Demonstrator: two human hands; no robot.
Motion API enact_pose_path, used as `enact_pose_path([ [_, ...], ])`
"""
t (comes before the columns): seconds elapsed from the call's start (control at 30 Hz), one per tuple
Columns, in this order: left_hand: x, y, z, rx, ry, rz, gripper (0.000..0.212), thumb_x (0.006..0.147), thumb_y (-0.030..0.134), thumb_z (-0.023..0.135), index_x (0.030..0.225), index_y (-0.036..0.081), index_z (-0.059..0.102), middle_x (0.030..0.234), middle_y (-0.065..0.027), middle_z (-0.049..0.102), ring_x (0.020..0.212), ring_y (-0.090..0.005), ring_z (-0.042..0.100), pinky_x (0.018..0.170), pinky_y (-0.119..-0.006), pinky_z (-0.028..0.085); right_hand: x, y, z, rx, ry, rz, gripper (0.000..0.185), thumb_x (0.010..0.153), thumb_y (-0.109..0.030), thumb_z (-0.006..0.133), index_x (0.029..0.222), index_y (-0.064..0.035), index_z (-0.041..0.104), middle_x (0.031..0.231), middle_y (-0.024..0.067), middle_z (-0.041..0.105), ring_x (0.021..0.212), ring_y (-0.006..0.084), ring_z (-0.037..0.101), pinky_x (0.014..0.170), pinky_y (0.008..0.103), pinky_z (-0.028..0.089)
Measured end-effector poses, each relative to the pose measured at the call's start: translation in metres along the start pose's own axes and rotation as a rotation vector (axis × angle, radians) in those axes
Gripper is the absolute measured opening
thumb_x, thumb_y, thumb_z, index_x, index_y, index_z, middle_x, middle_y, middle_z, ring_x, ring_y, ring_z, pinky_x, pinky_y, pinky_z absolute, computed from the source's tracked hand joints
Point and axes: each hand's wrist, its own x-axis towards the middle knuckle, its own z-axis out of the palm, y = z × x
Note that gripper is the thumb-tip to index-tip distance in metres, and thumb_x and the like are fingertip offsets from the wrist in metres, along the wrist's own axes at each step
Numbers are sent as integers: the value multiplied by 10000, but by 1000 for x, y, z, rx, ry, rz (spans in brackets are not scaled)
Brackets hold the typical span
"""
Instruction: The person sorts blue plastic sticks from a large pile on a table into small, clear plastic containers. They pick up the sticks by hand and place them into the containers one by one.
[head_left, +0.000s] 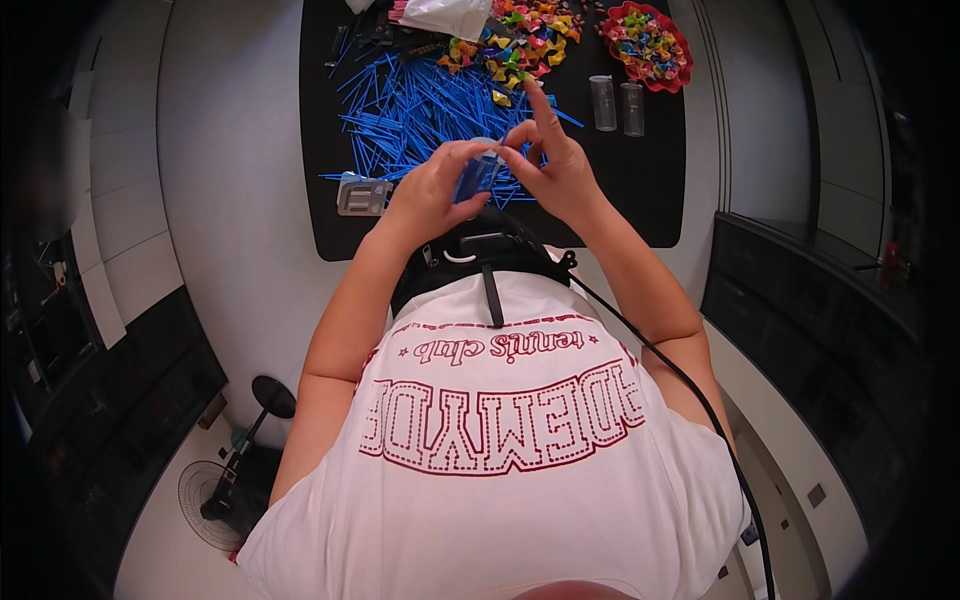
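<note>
Near the front of the black table my left hand (431, 187) is closed around a small clear plastic tube (478, 176) with blue pieces inside. Beside the tube's top, my right hand (551, 154) pinches what looks like a thin blue stick between thumb and a finger, its index finger stretched out. Beyond both hands lies a loose heap of thin blue plastic sticks (420, 105). Two clear plastic tubes (602, 103) stand or lie to the right of the heap; which of the two cannot be told.
Small colourful wrapped or folded pieces (525, 45) are scattered at the back, partly under a white plastic bag (448, 16). A red scalloped bowl (684, 71) of similar pieces is at the back right. A grey metal-looking case (361, 196) lies front left on the black table (645, 202).
</note>
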Motion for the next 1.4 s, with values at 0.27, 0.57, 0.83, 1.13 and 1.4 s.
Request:
enact_pose_path([
  [0.27, 1, 2, -1, 2, -9, -20, 681, 755, 104, 775, 1332, 166, 420, 1226, -106, 566, 955, -274, 633, 776, -361, 559, 1, -3, 2, -71, -8, -75, 843, 831, -21, 669, 1532, -223, 247, 817, 40, 632, 629, 120, 549, 569, 262, 458],
  [0.57, 0, -1, 1, -7, -9, -23, 690, 756, 105, 776, 1341, 168, 416, 1213, -107, 565, 962, -274, 628, 778, -361, 554, 0, -12, 3, -88, 85, -61, 643, 825, -40, 688, 1400, -160, 425, 798, 57, 661, 668, 149, 633, 590, 265, 490],
  [0.83, 2, 0, 0, -14, 15, -27, 649, 762, 144, 756, 1307, 156, 405, 1198, -139, 579, 975, -359, 645, 778, -409, 556, -1, 1, 4, -188, 84, -190, 178, 812, -95, 728, 986, -94, 691, 851, 69, 644, 725, 212, 645, 614, 299, 516],
  [1.13, -10, -12, -1, -42, 81, -155, 673, 787, 129, 770, 1346, 147, 395, 1195, -168, 571, 990, -265, 645, 773, -345, 562, -12, 29, -4, -291, 51, -47, 102, 856, -154, 687, 931, -87, 704, 864, 75, 637, 716, 223, 639, 612, 320, 510],
  [1.4, -17, -20, -10, -20, 110, -181, 688, 790, 162, 776, 1359, 146, 388, 1242, -168, 562, 991, -267, 647, 781, -363, 560, -38, 160, -27, -570, -11, 417, 210, 866, -264, 652, 978, -93, 698, 899, 100, 671, 844, 296, 656, 733, 392, 517],
])
